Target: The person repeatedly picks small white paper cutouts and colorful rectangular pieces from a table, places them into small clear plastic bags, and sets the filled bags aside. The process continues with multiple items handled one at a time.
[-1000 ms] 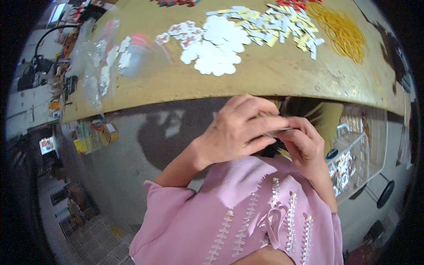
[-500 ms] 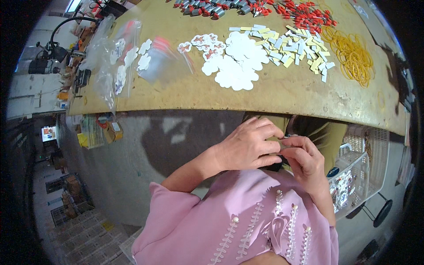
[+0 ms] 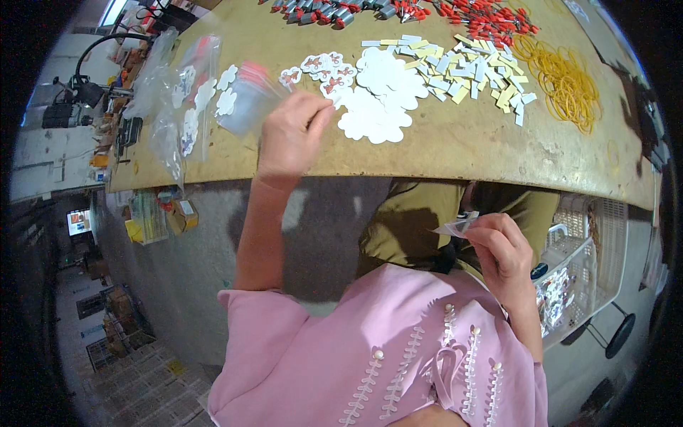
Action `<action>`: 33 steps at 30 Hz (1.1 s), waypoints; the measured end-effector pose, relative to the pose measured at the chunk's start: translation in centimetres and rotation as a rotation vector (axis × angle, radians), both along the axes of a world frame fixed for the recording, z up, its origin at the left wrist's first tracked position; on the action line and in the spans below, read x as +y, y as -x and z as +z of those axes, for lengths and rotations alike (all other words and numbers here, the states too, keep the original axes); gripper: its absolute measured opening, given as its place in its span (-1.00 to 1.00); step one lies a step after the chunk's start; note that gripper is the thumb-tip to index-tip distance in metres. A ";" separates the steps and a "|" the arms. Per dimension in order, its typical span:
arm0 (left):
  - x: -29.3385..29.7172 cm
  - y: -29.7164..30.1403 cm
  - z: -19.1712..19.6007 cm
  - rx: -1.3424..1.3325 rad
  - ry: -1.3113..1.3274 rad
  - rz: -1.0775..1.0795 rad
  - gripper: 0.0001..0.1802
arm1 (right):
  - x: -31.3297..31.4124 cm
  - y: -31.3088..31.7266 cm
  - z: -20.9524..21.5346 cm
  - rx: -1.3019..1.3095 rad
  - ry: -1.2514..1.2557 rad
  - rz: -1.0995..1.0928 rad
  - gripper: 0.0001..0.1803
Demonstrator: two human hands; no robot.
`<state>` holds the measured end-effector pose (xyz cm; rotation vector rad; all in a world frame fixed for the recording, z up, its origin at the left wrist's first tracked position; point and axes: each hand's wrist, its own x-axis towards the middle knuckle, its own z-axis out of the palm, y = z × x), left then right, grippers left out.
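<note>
My left hand (image 3: 293,135) is over the table, its fingers curled into a pinch beside the white scallop-edged cut-outs (image 3: 376,117). Whatever sits between those fingertips is hidden. Just beyond it lie more cut-outs with brown printed figures (image 3: 329,65). To its left is a stack of clear zip bags (image 3: 242,110) with red tops, partly covered by the hand. Above my lap, my right hand (image 3: 504,245) grips a small clear plastic bag (image 3: 455,226) between thumb and fingers; the bag's contents are too small to make out.
Yellow and white small strips (image 3: 473,75), yellow rubber bands (image 3: 569,89), red-tipped pieces (image 3: 491,20) and grey cylinders with red ends (image 3: 313,11) lie along the table (image 3: 484,153). Larger filled bags (image 3: 203,92) lie at the left. A white basket (image 3: 608,249) with packed items stands at the right.
My left hand has left my right hand and moved forward and left, over the table. My right hand stays above my lap, and the clear bag in it now shows.
</note>
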<state>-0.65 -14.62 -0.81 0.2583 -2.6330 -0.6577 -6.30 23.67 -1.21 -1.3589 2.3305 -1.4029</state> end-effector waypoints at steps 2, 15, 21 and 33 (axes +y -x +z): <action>-0.4 0.2 0.5 -0.037 -0.086 0.033 -0.81 | -0.1 0.0 -0.2 0.004 -0.004 0.010 -0.71; 13.3 -2.9 4.5 0.191 -0.607 -0.293 -0.75 | -0.4 0.1 0.6 0.245 0.000 0.055 -0.69; 16.9 -2.0 2.2 0.078 -0.112 -0.363 -0.76 | -0.5 -0.2 0.7 0.207 0.018 0.063 -0.71; 9.0 4.3 3.9 0.041 0.014 -0.318 -0.75 | 0.7 -0.2 -0.9 0.213 -0.079 -0.104 -0.73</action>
